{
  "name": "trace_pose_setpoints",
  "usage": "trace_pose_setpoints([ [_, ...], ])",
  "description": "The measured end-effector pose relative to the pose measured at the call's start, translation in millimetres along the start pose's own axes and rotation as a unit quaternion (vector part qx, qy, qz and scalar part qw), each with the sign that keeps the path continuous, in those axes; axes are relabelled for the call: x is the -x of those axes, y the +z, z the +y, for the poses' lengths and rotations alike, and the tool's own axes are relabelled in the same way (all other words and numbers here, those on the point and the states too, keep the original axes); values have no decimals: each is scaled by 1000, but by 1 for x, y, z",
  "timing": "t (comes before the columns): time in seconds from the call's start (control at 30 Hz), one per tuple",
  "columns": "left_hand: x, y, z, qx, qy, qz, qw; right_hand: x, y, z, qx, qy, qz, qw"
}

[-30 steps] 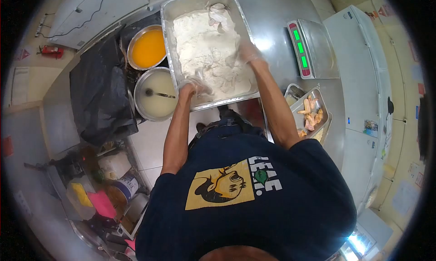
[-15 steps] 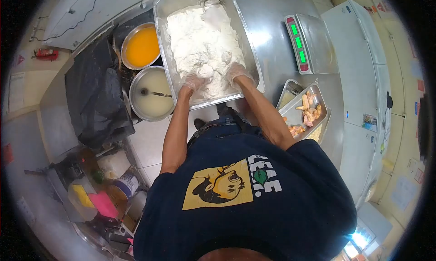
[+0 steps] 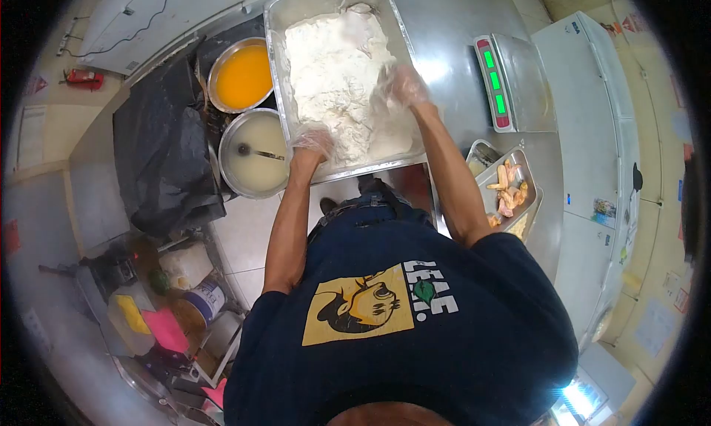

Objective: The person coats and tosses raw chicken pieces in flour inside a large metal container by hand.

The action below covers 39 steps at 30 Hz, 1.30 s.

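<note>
A deep metal pan [image 3: 277, 85] holds a broad bed of white flour [image 3: 333, 63], and a pale floured piece [image 3: 361, 27] shows at its far end. My left hand [image 3: 315, 141], in a clear plastic glove, is at the near left corner of the pan against the flour; its fingers are too unclear to read. Over the right side of the flour is my right hand [image 3: 405, 87], also gloved. It is smeared by motion, so its fingers do not show clearly, nor whether it holds anything.
Left of the pan stand a bowl of orange liquid [image 3: 243, 76] and a bowl of cloudy liquid [image 3: 252, 170] with a ladle [image 3: 259, 153]. To the right are a digital scale [image 3: 523, 85] and a metal tray [image 3: 524, 159] with raw chicken pieces [image 3: 506, 189]. Black plastic sheeting [image 3: 159, 144] hangs at left.
My right hand has lifted from the near flour and moved away from me to the right. My left hand stays near the same corner. The flour near me has shifted, baring some pan floor.
</note>
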<state>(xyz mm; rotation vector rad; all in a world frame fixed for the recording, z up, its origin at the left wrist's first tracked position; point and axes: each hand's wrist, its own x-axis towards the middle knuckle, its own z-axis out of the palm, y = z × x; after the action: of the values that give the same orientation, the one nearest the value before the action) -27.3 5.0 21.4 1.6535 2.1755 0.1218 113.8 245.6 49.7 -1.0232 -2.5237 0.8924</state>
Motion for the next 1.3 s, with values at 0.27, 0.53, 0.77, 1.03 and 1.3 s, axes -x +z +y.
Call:
trace_pose_setpoints([
  [0.27,-3,-53,20,-18,-19,-27,999,-64,-42,-37,73,57,77,993],
  [0.53,-113,-62,0,-33,98,233,967,44,42,43,199,121,-191,954],
  [0.77,-211,-43,-33,100,72,55,991,65,66,53,178,139,-266,937],
  [1.03,-111,-15,-16,-23,-2,-66,998,63,78,47,149,0,-274,950],
  [1.3,-75,6,-4,129,-89,-198,968,75,17,9,149,46,-174,972],
])
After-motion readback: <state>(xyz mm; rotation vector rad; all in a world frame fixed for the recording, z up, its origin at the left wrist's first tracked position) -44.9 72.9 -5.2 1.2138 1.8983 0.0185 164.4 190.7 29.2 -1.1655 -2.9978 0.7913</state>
